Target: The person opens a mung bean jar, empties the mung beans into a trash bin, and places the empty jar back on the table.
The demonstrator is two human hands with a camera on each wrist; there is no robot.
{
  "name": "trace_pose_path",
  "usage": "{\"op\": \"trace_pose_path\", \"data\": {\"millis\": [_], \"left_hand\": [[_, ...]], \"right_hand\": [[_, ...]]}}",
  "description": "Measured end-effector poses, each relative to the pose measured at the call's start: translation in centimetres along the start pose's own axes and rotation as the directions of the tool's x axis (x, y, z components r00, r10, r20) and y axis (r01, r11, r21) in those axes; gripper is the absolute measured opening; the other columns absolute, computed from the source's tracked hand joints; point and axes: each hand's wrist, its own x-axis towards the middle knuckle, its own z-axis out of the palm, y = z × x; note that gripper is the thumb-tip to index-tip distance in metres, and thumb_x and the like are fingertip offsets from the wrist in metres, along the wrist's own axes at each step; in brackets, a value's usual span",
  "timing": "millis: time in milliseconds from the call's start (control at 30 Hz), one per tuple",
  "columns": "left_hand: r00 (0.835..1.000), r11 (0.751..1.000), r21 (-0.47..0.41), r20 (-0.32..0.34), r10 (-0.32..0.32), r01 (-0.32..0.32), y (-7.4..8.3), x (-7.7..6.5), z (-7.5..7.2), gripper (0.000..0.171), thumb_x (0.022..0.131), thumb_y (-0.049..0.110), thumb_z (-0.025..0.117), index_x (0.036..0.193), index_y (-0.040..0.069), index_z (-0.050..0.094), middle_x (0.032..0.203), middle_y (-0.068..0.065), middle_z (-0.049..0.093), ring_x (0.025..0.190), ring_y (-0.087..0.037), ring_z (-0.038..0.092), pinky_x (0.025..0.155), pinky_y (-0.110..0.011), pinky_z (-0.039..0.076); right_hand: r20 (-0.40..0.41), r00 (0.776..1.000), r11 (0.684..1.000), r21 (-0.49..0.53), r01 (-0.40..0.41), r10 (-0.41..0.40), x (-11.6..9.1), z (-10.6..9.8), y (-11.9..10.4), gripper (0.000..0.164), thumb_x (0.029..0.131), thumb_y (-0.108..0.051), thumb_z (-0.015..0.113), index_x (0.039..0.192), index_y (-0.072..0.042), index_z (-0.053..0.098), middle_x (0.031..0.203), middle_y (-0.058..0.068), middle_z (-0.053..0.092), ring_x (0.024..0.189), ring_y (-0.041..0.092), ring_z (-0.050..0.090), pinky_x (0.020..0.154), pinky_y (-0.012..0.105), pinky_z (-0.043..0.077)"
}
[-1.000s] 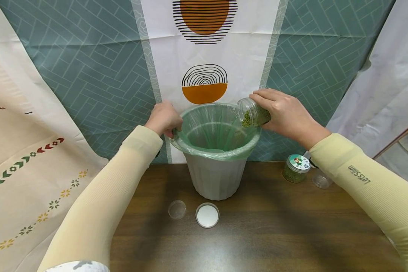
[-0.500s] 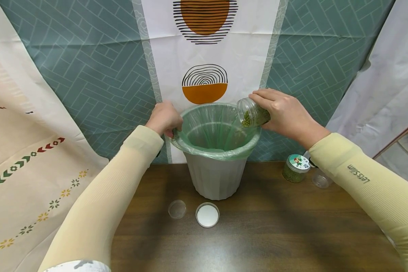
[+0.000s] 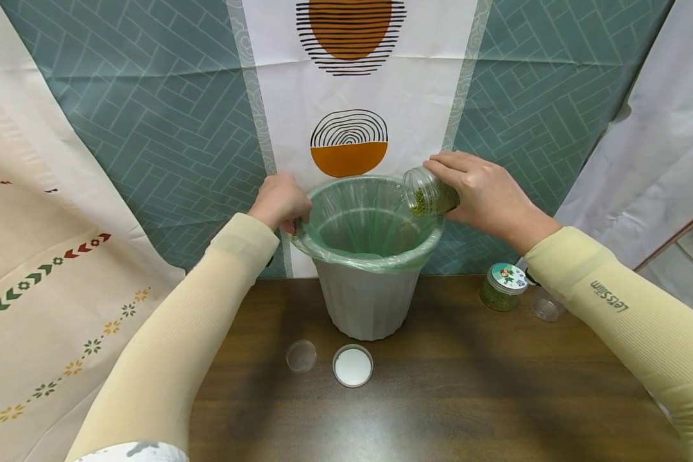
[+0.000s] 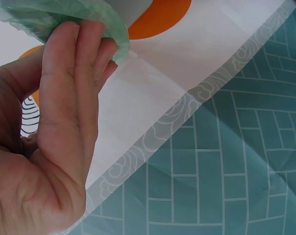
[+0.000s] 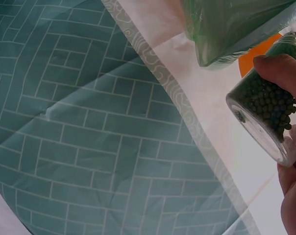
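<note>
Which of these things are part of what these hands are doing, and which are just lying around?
In use: left hand, green bag, grey bin, right hand, tilted jar, green beans.
Probably just lying around: lidded jar, white disc, clear disc, clear round piece.

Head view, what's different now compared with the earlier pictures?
Nothing has visibly moved, and nothing was taken hold of or let go. The right hand still holds the tilted jar of green beans, mouth toward the bin; the left hand still grips the green liner. The lidded jar stays put.
</note>
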Motion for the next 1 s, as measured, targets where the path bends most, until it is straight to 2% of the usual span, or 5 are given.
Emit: {"op": "trace_pose_path", "data": {"millis": [267, 533, 800, 1000], "left_hand": [[1.000, 1.000, -0.007, 0.006, -0.009, 0.009, -0.07, 0.16, 0.09, 0.026, 0.071, 0.004, 0.065, 0.053, 0.012, 0.049, 0.042, -0.002, 0.047, 0.053, -0.025, 0.068, 0.047, -0.031, 0.055], [1.000, 1.000, -0.007, -0.007, 0.004, -0.004, -0.21, 0.04, 0.13, 0.004, 0.071, 0.006, 0.067, 0.068, 0.003, 0.066, 0.051, -0.009, 0.061, 0.054, -0.025, 0.068, 0.047, -0.031, 0.055], [1.000, 1.000, 0.002, 0.002, -0.020, 0.020, -0.01, 0.07, 0.01, 0.007, 0.072, 0.007, 0.067, 0.074, 0.001, 0.068, 0.057, -0.011, 0.064, 0.063, -0.028, 0.071, 0.047, -0.031, 0.055], [1.000, 1.000, 0.018, 0.009, -0.012, 0.011, 0.04, 0.10, 0.00, 0.009, 0.072, 0.008, 0.068, 0.075, 0.000, 0.069, 0.057, -0.011, 0.065, 0.054, -0.024, 0.069, 0.048, -0.031, 0.055]], "right_hand": [[-0.005, 1.000, 1.000, -0.004, 0.013, -0.013, 0.10, 0.19, -0.03, 0.087, 0.050, -0.007, 0.090, 0.129, -0.008, 0.055, 0.128, 0.011, 0.057, 0.119, 0.030, 0.053, 0.097, 0.046, 0.047], [0.010, 1.000, 1.000, -0.012, 0.011, -0.011, 0.11, 0.26, -0.03, 0.089, 0.048, -0.007, 0.090, 0.130, -0.009, 0.054, 0.129, 0.011, 0.056, 0.121, 0.031, 0.052, 0.099, 0.046, 0.046], [-0.001, 1.000, 1.000, -0.008, 0.007, -0.007, 0.18, 0.31, -0.02, 0.088, 0.049, -0.007, 0.090, 0.129, -0.009, 0.055, 0.128, 0.010, 0.057, 0.120, 0.030, 0.053, 0.099, 0.046, 0.046], [-0.002, 1.000, 1.000, -0.006, 0.010, -0.010, 0.24, 0.31, -0.03, 0.088, 0.049, -0.007, 0.090, 0.129, -0.009, 0.055, 0.129, 0.010, 0.057, 0.120, 0.030, 0.052, 0.099, 0.046, 0.046]]}}
